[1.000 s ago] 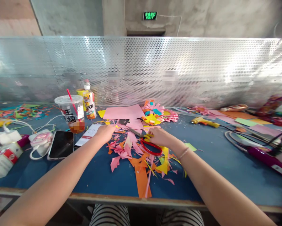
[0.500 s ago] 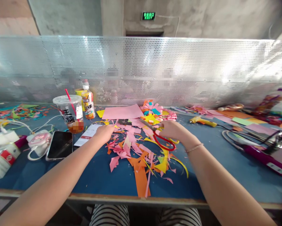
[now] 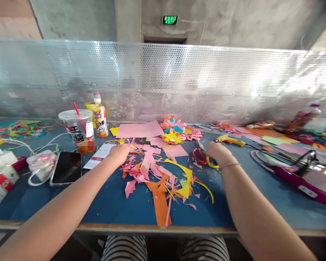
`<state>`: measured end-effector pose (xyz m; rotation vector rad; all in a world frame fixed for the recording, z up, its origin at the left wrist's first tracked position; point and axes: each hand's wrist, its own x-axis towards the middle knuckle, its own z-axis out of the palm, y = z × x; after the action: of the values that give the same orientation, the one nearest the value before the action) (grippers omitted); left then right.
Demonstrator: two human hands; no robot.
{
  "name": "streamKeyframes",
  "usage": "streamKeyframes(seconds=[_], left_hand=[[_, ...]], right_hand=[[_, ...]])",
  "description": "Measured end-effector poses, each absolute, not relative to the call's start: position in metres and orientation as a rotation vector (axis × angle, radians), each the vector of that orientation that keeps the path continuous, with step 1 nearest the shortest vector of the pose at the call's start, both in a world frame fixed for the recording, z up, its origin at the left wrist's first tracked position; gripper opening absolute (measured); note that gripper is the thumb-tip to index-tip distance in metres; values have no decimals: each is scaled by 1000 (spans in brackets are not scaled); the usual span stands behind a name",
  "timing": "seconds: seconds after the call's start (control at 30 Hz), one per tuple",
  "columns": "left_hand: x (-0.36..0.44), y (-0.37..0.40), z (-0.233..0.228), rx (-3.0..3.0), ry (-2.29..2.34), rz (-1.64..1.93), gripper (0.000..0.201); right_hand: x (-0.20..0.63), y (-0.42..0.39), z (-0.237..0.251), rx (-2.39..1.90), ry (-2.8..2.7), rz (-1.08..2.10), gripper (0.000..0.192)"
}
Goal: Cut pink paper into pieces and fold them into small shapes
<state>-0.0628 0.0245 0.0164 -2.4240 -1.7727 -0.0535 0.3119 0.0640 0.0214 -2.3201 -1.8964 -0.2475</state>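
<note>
My left hand (image 3: 119,153) rests over the near end of a lit phone (image 3: 97,156), its fingers curled together beside the pile of pink paper scraps (image 3: 141,173). What those fingers hold, if anything, is too small to make out. To the right, my right hand (image 3: 219,152) is closed at the scissors (image 3: 199,156), which have red and yellow handle loops and lie low over the blue table. My knuckles hide part of them. Between my hands lie pink paper pieces (image 3: 176,150), a curved yellow strip (image 3: 188,179) and an orange strip (image 3: 162,206).
Layered paper flowers (image 3: 173,130) and a pink sheet (image 3: 139,129) lie at the back. On the left stand a plastic cup (image 3: 79,134), a bottle (image 3: 99,117) and a dark phone (image 3: 66,168). A yellow glue gun (image 3: 230,140) with a cable lies right.
My right hand has moved right with the scissors, away from the paper pile, and the scissors have come down flatter. My left hand has stayed nearly still. The view has shifted slightly.
</note>
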Motion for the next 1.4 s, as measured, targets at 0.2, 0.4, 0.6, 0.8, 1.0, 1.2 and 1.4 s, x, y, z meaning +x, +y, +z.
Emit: streamKeyframes(seconds=[0.2,0.4,0.6,0.8,1.0,1.2,1.4], left_hand=[[-66,27,13,-2416,-1792,-132,40],[-65,33,9,-2340,-1771,-247,30],[-52,33,8,-2665,-1589,-407,24],[-48,33,-1,-2780,-1557,-534,23],[-41,31,1,-2813,-1612,-976,23],[-33,34,2,-2854,-1646,-1565,25],[-35,35,1,-2782,-1822,-1844,26]], right_hand=[[247,64,3,-1981,-2104,-154,41],[228,66,-11,-1897,-2133,-45,31],[238,68,-2,-1838,-2087,-31,36],[240,60,20,-1669,-1983,-213,25],[214,50,25,-1247,-1743,200,19],[179,40,11,-940,-1713,761,15],[173,36,10,-932,-1669,747,29]])
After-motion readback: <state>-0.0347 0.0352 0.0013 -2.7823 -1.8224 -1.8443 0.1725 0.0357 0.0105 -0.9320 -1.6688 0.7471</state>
